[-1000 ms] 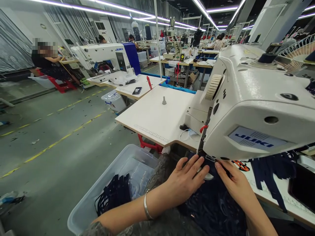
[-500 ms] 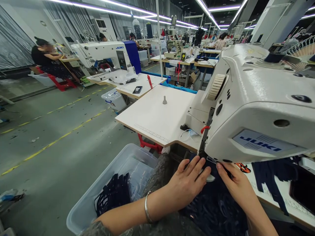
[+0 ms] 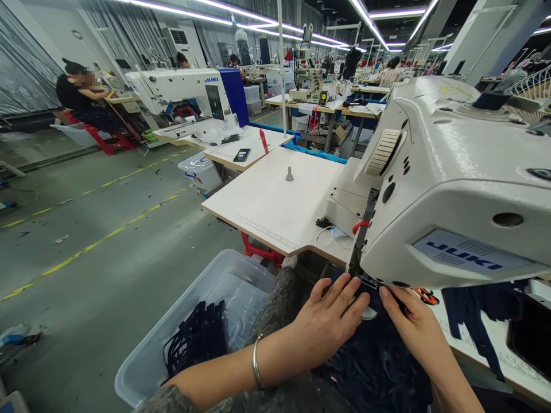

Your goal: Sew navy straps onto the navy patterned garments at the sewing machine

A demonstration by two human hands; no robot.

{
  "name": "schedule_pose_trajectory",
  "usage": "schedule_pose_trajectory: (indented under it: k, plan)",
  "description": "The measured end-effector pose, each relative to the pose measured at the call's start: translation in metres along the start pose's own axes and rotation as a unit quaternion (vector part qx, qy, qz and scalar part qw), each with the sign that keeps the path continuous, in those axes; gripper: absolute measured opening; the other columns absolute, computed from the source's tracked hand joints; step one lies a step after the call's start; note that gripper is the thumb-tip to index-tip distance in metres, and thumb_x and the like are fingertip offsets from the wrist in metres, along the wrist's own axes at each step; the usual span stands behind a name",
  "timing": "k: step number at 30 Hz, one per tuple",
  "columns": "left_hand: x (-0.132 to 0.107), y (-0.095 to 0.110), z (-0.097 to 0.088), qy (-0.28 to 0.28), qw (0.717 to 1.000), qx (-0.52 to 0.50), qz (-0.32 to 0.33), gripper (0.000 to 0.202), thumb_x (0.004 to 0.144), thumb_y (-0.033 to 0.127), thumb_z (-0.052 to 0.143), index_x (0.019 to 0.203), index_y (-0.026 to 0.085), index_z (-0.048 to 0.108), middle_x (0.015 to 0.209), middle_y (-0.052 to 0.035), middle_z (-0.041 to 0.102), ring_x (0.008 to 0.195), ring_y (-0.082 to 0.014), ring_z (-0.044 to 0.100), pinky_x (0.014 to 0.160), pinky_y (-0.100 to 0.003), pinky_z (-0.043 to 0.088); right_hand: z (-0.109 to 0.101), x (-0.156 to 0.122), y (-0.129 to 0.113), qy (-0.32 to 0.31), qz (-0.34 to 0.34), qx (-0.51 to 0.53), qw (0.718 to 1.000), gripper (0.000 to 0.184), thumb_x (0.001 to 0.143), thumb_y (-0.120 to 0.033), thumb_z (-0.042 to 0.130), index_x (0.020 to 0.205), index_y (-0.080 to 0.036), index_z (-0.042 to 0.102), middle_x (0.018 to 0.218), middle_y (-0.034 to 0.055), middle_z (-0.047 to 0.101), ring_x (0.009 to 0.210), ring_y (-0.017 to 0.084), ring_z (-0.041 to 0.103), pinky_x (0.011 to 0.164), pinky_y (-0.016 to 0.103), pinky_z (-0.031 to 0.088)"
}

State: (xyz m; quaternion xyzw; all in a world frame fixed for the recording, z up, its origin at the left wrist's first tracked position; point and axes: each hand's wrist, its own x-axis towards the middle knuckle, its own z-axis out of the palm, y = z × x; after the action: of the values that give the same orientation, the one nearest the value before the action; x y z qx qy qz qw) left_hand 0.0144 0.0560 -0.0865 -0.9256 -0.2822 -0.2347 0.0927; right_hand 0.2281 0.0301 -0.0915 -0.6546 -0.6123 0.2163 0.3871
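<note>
Plenty of dark navy fabric (image 3: 379,355) (rumpled, loopy)

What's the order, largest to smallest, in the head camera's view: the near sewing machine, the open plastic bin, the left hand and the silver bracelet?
1. Near sewing machine
2. Open plastic bin
3. Left hand
4. Silver bracelet

This is apparent size only; nearness to the camera affects it.

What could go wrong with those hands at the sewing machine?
The left hand and right hand have fingertips close to the machine's working end, so a finger might get pinched or pricked. The dark cloth is bunched below them, so it might tangle.
</note>
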Motion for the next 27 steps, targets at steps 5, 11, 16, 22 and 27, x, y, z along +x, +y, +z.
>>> schedule_pose_trajectory:
  k: [5, 11, 16, 22, 27]
  plan:
    - [0.001, 0.001, -0.001, 0.009, 1.0, 0.013, 0.0, 0.039, 0.1, 0.03, 0.043, 0.137, 0.02, 0.048, 0.148, -0.0068, 0.041, 0.141, -0.0228, 0.03, 0.111, -0.039, 0.016, 0.002, -0.001, -0.004, 0.005, 0.012, -0.009, 1.0, 0.034, 0.09, -0.047, 0.05, 0.106, -0.025, 0.07, 0.111, 0.0075, 0.069, 0.107, 0.024, 0.061, 0.096, 0.036, 0.047]
    - [0.001, 0.005, -0.001, 0.009, 0.999, 0.033, -0.006, 0.04, 0.099, 0.027, 0.044, 0.138, 0.019, 0.048, 0.149, -0.0088, 0.04, 0.14, -0.0243, 0.031, 0.11, -0.039, 0.019, 0.007, -0.003, -0.01, 0.032, 0.044, -0.015, 0.998, 0.036, 0.089, -0.048, 0.049, 0.1, -0.024, 0.072, 0.108, 0.0081, 0.07, 0.106, 0.026, 0.063, 0.092, 0.036, 0.05]
    - [0.0, 0.007, -0.001, 0.003, 0.999, 0.042, -0.006, 0.041, 0.099, 0.027, 0.043, 0.139, 0.018, 0.046, 0.149, -0.0103, 0.039, 0.14, -0.0255, 0.03, 0.109, -0.04, 0.02, 0.009, -0.003, -0.011, 0.04, 0.045, -0.015, 0.998, 0.036, 0.088, -0.048, 0.049, 0.099, -0.023, 0.073, 0.108, 0.0092, 0.07, 0.106, 0.026, 0.063, 0.092, 0.037, 0.05]
    - [0.0, 0.006, 0.001, 0.006, 0.999, 0.046, -0.012, 0.041, 0.098, 0.029, 0.046, 0.138, 0.021, 0.047, 0.15, -0.0085, 0.038, 0.141, -0.0246, 0.029, 0.111, -0.039, 0.019, 0.008, -0.002, -0.012, 0.04, 0.038, -0.015, 0.998, 0.036, 0.088, -0.047, 0.05, 0.1, -0.022, 0.073, 0.108, 0.0099, 0.07, 0.105, 0.026, 0.063, 0.093, 0.037, 0.049]
    - [0.0, 0.006, -0.001, 0.003, 0.999, 0.045, -0.007, 0.041, 0.098, 0.028, 0.045, 0.138, 0.019, 0.047, 0.149, -0.0095, 0.039, 0.14, -0.0245, 0.032, 0.112, -0.039, 0.017, 0.008, -0.001, -0.012, 0.036, 0.046, -0.012, 0.998, 0.033, 0.087, -0.047, 0.05, 0.096, -0.024, 0.073, 0.105, 0.0073, 0.071, 0.101, 0.025, 0.064, 0.09, 0.037, 0.051]
